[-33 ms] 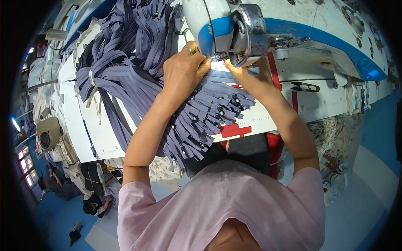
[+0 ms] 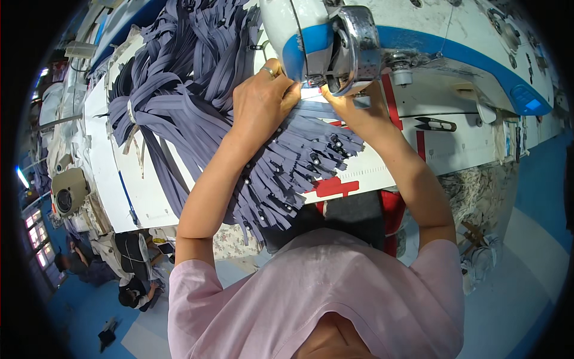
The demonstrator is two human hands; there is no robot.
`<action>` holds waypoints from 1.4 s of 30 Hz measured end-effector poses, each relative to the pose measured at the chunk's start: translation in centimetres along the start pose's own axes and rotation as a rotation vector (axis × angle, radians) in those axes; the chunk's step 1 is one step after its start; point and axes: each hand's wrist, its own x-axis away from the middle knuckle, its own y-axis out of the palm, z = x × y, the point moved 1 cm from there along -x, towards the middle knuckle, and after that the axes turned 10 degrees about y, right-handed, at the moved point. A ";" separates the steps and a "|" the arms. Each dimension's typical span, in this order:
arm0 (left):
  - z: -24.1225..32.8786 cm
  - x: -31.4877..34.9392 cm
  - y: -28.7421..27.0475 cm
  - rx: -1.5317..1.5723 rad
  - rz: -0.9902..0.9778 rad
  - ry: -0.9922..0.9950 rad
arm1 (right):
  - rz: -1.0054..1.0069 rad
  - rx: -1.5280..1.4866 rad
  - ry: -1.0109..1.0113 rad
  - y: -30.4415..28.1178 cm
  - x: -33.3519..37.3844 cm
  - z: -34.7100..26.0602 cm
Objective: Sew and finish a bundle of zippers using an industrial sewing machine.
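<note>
My left hand is bent with its fingers closed just left of the needle area of a white and blue sewing machine; its fingertips are pressed down and what they hold is hidden. On the other side my right hand has thumb and finger closed near the needle, partly covered by the machine head, so its hold cannot be made out either. Grey-blue zippers with dark sliders fan out below and between both hands, over the table's front edge. A brightly lit white patch shows between the fingertips.
A tied bundle of grey-blue zippers lies left, with a larger heap behind it. Black thread snips rest on the white table at right. A blue pen-like tool lies at the left edge. Other people sit far left.
</note>
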 end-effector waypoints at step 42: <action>-0.7 0.2 0.7 -0.003 0.018 0.007 | -0.033 -0.298 0.164 -0.7 -0.8 -1.1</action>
